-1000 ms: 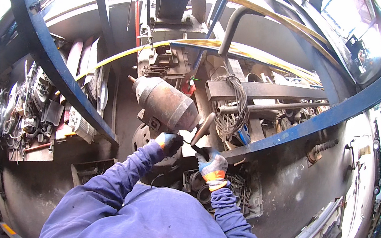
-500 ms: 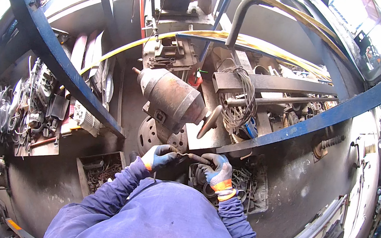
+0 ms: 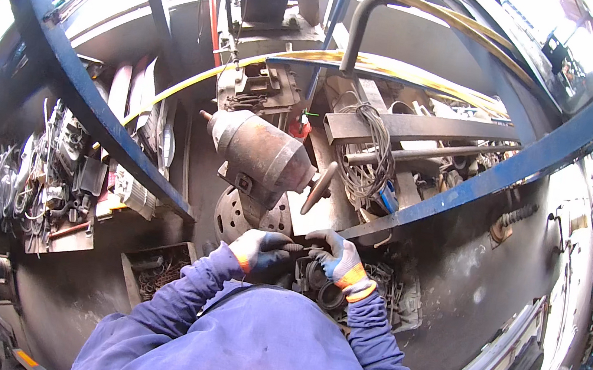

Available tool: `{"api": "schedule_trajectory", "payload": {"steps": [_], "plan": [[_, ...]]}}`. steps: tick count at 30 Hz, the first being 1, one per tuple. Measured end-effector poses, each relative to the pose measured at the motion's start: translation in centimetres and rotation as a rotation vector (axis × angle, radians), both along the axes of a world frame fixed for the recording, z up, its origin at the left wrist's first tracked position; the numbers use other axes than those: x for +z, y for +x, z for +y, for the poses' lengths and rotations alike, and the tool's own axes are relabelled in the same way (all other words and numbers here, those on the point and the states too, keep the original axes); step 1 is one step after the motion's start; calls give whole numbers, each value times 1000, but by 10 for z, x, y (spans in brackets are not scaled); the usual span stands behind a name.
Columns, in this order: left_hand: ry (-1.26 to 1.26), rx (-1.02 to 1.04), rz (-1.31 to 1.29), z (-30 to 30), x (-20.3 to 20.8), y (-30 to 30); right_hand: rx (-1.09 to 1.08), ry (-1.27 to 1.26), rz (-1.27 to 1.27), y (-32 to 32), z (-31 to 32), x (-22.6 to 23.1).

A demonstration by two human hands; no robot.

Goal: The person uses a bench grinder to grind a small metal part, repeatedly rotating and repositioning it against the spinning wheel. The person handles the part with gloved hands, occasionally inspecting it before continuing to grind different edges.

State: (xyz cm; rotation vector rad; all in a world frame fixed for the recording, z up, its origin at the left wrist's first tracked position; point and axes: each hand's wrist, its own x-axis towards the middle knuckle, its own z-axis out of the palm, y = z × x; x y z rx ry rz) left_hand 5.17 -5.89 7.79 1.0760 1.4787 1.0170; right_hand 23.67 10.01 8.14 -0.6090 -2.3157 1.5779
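Observation:
A dark coil spring (image 3: 293,247) is held level between my two gloved hands, in front of my chest. My left hand (image 3: 260,248) closes round the coiled part near its left end. At the other end, the fingers of my right hand (image 3: 338,256) pinch a thin tip; its exact shape is mostly hidden by the glove. Just beyond the hands stands a rusty bench grinder (image 3: 262,149) with a cylindrical body. Its thin wheel (image 3: 319,188) sits at the right end, apart from my hands, and a round perforated base (image 3: 229,215) is below.
A box of chain-like pieces (image 3: 155,271) lies at lower left, and a crate of metal parts (image 3: 409,305) at lower right. Blue steel beams (image 3: 459,200) slant on both sides. Coiled wire (image 3: 375,158) hangs over a metal channel; a yellow hose (image 3: 189,90) arches across.
The coiled part, formerly by my right hand, is now in my left, with a thin end at my right fingers. The view has shifted slightly.

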Motion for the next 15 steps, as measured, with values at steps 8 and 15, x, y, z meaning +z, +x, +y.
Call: {"api": "schedule_trajectory", "payload": {"steps": [8,15], "plan": [[234,95,220,-5,-23,-3,-184,-830,-59,-2,-5,-26],[63,146,-34,2,-42,-5,-212,-835,-15,-11,-3,-40]]}}
